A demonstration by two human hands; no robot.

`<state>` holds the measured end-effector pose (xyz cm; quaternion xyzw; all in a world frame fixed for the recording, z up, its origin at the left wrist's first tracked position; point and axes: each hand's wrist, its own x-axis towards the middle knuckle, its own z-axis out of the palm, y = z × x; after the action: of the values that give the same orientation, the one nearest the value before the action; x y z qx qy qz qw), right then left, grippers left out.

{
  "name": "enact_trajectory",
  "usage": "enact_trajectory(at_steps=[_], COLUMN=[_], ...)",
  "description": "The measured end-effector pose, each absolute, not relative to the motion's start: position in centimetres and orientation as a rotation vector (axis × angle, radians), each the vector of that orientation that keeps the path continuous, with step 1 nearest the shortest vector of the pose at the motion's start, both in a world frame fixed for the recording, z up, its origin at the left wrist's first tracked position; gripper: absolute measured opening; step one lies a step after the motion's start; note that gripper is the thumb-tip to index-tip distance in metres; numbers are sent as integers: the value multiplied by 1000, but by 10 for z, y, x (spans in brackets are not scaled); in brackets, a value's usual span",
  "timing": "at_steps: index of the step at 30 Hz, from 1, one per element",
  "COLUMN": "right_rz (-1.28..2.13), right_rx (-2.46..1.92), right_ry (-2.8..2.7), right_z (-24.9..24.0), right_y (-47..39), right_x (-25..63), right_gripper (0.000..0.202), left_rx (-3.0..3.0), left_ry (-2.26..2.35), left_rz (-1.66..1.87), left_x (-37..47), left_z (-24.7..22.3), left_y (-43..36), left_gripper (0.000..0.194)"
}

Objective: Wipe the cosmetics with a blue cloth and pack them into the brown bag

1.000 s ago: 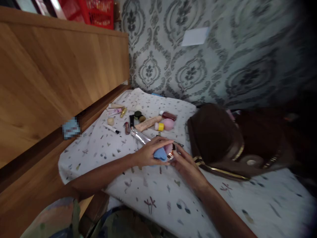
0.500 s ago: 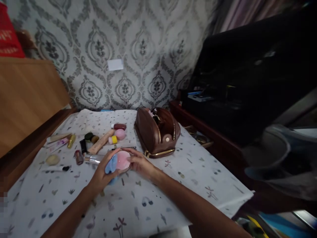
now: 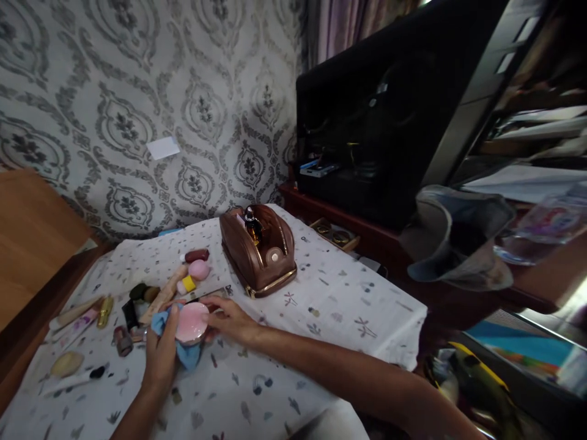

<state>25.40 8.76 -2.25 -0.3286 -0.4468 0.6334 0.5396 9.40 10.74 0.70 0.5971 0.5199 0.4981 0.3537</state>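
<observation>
A round, shiny pink compact (image 3: 192,322) is held above the patterned cloth between both hands. My left hand (image 3: 160,357) is closed around its left side, with a bunched blue cloth (image 3: 189,357) between the palm and the compact, hanging below it. The fingers of my right hand (image 3: 233,324) grip the compact's right edge. Beyond the hands, a brown cosmetic bag (image 3: 241,260) stands unzipped, a dark bottle (image 3: 252,227) showing inside. To the left lie a pink makeup sponge (image 3: 199,269), a small yellow-banded container (image 3: 186,283) and a dark red bottle (image 3: 197,255).
Farther left are a gold tube (image 3: 105,312), a beige sponge (image 3: 66,364), a brush (image 3: 73,382) and other cosmetics. A wooden panel (image 3: 39,226) borders the left side. Along the right stand a black screen (image 3: 362,140) and a grey open bag (image 3: 458,238).
The view has swung to the right, so the table items appear farther left. Both hands still hold the pink compact, and more of the blue cloth shows beneath it.
</observation>
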Motion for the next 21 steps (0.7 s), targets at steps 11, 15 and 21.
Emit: enact_trajectory(at_steps=[11, 15, 21], right_rz=[749, 675, 944], right_rx=[-1071, -939, -782], right_ry=[-1635, -1656, -1502], right_z=[22, 39, 66], right_y=[65, 57, 67], right_x=[284, 313, 365], right_gripper=[96, 83, 74], left_rx=[1922, 1934, 1681], left_ry=[1215, 1143, 820], left_rz=[1331, 1326, 1390], left_x=[137, 157, 205], left_z=[67, 80, 93], left_y=[119, 130, 146], left_gripper=[52, 47, 33])
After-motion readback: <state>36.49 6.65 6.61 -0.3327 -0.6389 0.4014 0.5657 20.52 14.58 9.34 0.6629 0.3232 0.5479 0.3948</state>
